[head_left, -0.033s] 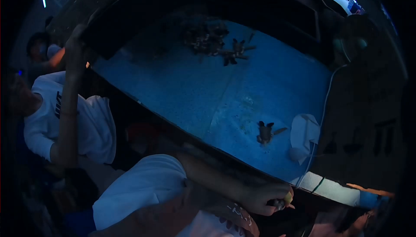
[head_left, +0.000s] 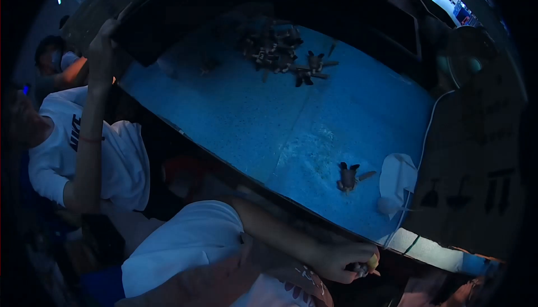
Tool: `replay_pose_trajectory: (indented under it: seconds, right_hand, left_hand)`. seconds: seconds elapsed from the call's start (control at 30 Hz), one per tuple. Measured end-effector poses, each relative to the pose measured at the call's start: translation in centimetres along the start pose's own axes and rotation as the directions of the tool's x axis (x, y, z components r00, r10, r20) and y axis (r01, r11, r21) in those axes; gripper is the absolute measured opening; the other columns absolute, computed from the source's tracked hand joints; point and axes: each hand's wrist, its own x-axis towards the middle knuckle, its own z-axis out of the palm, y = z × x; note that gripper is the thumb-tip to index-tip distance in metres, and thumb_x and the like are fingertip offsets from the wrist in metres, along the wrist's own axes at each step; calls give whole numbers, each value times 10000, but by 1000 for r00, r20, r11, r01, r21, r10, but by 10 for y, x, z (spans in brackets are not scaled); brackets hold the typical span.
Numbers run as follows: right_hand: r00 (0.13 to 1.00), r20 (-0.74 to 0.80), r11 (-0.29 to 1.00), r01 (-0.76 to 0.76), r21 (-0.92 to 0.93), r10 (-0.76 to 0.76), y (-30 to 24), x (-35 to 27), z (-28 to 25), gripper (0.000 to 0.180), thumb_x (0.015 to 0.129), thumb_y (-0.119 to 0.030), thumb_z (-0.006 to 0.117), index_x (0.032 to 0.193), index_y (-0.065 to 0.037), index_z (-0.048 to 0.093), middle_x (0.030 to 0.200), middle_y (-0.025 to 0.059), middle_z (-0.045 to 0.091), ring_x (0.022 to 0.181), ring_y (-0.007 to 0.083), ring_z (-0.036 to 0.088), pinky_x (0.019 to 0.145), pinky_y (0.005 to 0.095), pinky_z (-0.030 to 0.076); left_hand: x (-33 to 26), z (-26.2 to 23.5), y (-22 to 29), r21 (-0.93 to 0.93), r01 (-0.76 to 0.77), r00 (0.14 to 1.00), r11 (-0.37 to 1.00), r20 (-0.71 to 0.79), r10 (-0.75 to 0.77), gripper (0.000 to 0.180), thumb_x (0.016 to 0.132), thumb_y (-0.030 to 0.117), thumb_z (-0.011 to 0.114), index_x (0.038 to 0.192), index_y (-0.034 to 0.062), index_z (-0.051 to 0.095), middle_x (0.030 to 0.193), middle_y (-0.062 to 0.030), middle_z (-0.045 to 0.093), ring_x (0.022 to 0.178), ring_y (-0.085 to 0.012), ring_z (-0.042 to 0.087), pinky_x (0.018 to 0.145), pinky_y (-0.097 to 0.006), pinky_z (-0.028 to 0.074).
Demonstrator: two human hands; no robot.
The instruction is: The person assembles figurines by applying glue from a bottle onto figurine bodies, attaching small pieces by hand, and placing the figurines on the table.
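A: Report, from the grip outward.
B: Small yellowish piece (head_left: 372,262): in the left hand (head_left: 346,262), just beside the near edge of the blue table (head_left: 235,130). The hand is curled around it.
A: Right hand?
B: State cannot be determined.
A: On the table?
B: One small dark-lobed figure (head_left: 347,180) near a white sheet (head_left: 395,173); dark cluster (head_left: 270,52) farther off. Co-worker (head_left: 112,153) at left, one arm raised.
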Motion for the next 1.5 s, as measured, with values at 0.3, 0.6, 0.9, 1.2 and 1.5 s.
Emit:
replay_pose_trajectory:
  seconds: [0.3,0.6,0.9,1.2,1.5]
  right_hand:
    - [742,670,506,582,-637,-9,-5,13,-207,510,911,-354,228,1196,5,452,976,277,564,873,423,558,761,477,444]
    - [776,613,492,478,-727,152,-98,-78,-181,497,886,-398,351,849,13,627,747,288,573,780,401,576,738,487,443]
    - [917,223,875,-211,-435,332,-111,-159,-180,645,870,-512,327,879,74,595,870,304,565,898,441,524,801,444,415]
    - [963,242,985,-142,100,114,-150,-119,-65,559,862,-488,385,841,31,589,829,259,580,858,410,544,741,421,417]
    - [984,154,950,-135,283,94,-265,-44,107,494,866,-409,405,906,58,562,918,295,564,918,445,523,805,461,410]
  left_hand:
    - [-28,-32,15,-133,-130,986,983,-123,114,273,660,-7,544,915,20,450,934,-113,446,829,-231,503,695,-300,408]
    - [-30,-82,30,-38,-85,990,996,-112,81,298,681,101,544,971,53,490,981,-147,480,883,-307,497,763,-380,407]
    - [-31,-73,18,-68,51,960,996,-273,-68,229,766,120,531,960,49,433,1031,-174,456,826,-184,481,708,-252,390]
    - [-33,-55,32,34,64,941,997,-336,-49,308,736,205,564,972,56,435,1017,-161,467,772,-187,486,678,-283,394]
    - [-45,-28,45,117,57,932,992,-361,-11,257,753,141,526,981,56,446,1011,-165,472,838,-234,518,664,-284,395]
